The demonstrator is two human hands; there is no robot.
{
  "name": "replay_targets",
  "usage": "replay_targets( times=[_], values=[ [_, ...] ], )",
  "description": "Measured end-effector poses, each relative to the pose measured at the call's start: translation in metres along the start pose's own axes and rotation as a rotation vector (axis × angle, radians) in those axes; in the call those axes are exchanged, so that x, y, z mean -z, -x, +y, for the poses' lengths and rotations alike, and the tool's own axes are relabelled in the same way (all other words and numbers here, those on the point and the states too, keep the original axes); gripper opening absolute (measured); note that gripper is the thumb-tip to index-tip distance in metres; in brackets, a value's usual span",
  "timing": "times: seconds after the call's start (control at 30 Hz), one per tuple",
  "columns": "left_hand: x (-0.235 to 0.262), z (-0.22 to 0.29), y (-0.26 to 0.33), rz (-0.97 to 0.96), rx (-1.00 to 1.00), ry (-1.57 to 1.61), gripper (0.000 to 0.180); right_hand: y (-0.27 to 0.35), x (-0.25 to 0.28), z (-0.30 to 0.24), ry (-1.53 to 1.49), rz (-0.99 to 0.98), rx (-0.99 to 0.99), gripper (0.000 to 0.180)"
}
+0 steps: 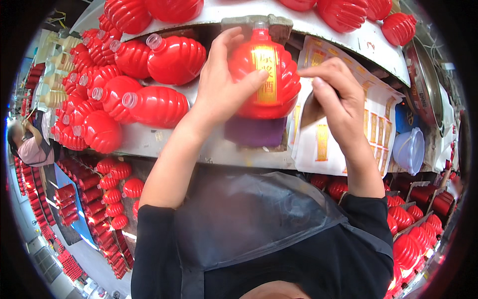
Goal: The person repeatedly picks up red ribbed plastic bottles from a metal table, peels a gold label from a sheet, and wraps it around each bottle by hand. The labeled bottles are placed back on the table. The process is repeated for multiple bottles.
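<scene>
- I see a red ribbed lantern-shaped bottle [264,74] standing upright at the middle of the grey workbench [164,142], on a purple pad [255,132].
- A gold rectangular label [267,74] runs vertically down the bottle's front; I leave its print unread.
- To the bottle's right lie white backing sheets [326,144] with rows of gold label strips, partly under my right hand.
- Left of the bottle, a heap of unlabelled red bottles [124,84] lies on its sides, clear necks mostly pointing left. More red bottles [348,12] sit along the far bench edge.
- A translucent bluish tub [409,149] sits at the right end of the bench; contents I can't tell.
- Crates of red bottles [416,234] stand below right, more stacks [107,199] on the floor at left.
- My left hand [221,82] wraps the bottle's left flank, thumb pressed beside the label, fingers curled over the shoulder: a firm hold.
- My right hand [336,97] is pinched closed, fingertips at the bottle's right edge; whether they pinch a label I can't tell.
- Another person [30,144] works at far left.
</scene>
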State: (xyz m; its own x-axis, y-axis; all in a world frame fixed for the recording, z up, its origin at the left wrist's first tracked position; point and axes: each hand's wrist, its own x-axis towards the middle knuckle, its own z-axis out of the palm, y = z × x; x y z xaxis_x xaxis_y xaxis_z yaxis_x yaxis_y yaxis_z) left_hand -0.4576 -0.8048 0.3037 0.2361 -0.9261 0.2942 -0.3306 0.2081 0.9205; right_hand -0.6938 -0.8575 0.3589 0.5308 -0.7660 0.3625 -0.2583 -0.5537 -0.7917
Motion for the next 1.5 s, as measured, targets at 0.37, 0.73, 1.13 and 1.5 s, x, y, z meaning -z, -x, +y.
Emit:
replay_targets(
  times=[0.37,0.73,1.13,1.5],
  values=[
    [0.002,-0.001,-0.006,-0.086,-0.181,-0.166,0.073,-0.060,-0.008,0.018,0.097,-0.403,-0.077,0.047],
    [0.006,0.002,-0.005,-0.120,-0.089,-0.068,0.079,-0.089,-0.004,0.000,-0.374,-0.151,-0.297,0.030],
    [0.006,0.010,-0.005,-0.021,0.263,0.542,0.048,-0.084,-0.026,-0.006,0.438,-0.090,0.787,0.024],
    [0.000,-0.004,-0.028,-0.134,0.343,0.468,0.021,-0.042,-0.017,0.003,0.150,-0.131,0.648,0.031]
  ],
)
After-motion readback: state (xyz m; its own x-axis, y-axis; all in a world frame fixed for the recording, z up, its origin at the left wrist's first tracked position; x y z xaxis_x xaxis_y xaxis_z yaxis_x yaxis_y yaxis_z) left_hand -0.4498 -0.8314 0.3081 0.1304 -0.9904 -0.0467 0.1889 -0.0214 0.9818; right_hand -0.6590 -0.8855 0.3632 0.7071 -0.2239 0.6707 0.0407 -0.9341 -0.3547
